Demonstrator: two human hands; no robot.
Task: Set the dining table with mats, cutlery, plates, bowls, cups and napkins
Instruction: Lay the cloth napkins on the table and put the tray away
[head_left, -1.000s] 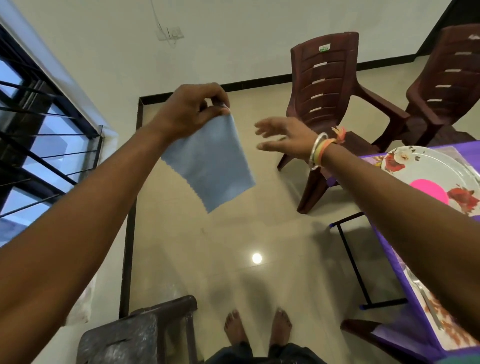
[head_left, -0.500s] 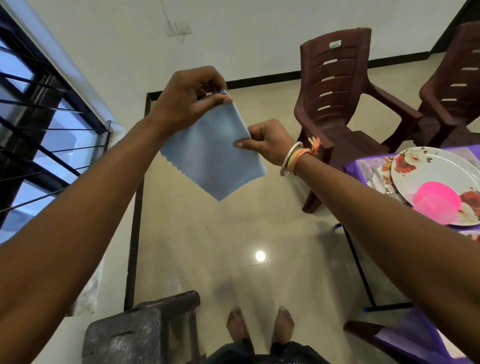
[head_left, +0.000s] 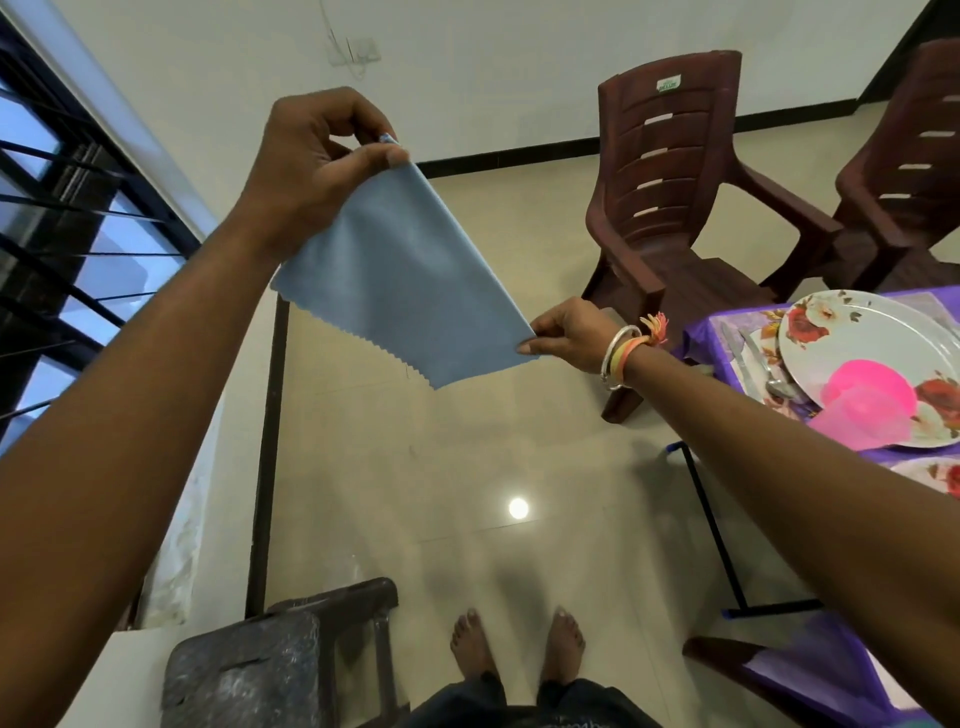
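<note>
A light blue cloth napkin (head_left: 410, 275) with zigzag edges is stretched in the air over the floor. My left hand (head_left: 317, 161) pinches its upper corner between thumb and fingers. My right hand (head_left: 566, 332), with bangles at the wrist, pinches the opposite lower corner. At the right edge, the table (head_left: 701, 332) with a purple cover carries a floral plate (head_left: 862, 343), a pink bowl (head_left: 867, 400) on it, and cutlery (head_left: 758, 369) lying left of the plate on a floral mat.
Two brown plastic chairs (head_left: 670, 192) (head_left: 904, 171) stand behind the table. A dark stool (head_left: 275, 670) is at the bottom left by the wall. A barred window (head_left: 62, 244) is on the left. My bare feet (head_left: 519, 649) stand on the beige tiles.
My right hand, open and apart a second ago, took a corner of the napkin and pulled it down to the right. The napkin is now spread taut between both hands.
</note>
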